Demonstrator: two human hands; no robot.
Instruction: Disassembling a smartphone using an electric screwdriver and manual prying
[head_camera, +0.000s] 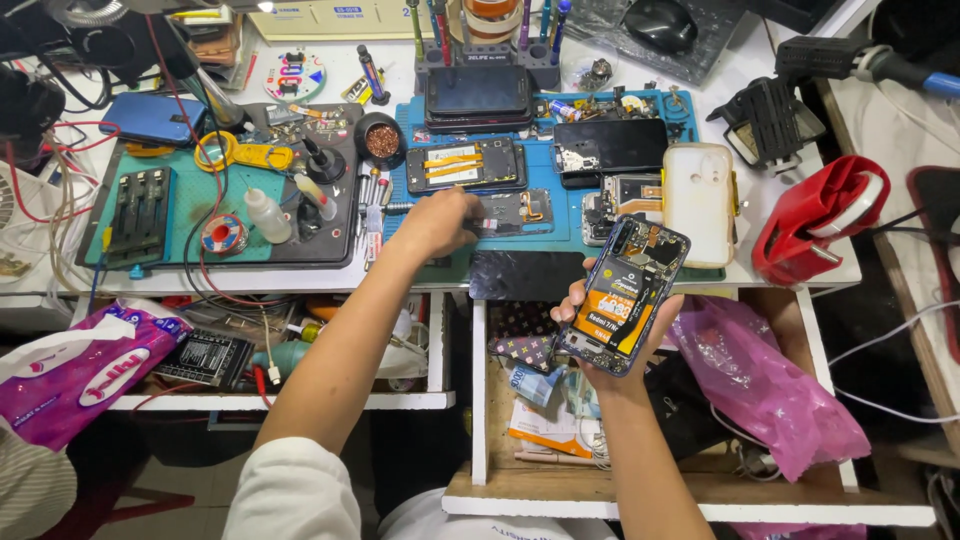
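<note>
Head view looks down on my cluttered desk (800, 262), with my right hand (612, 330) held out over an open drawer (480, 400). That hand is wrapped around an opened phone (628, 295), back cover off, so its orange-labelled battery and dark circuit boards face up at me. My fingers curl round its edges and my thumb rests on the left side.

My left hand (437, 222) reaches forward to the blue work mat (540, 232). It is closed narrow around something small and dark near another dismantled phone (513, 212); I cannot tell what it pinches.

Judging from this, the phone in my grip is already stripped of its back, and its insides are exposed, so opening is done. Battery and boards sit in place, so any work on the inner parts looks yet to come. A pale phone case (698, 203) lies just beyond it on the mat, beside more opened handsets.
</note>
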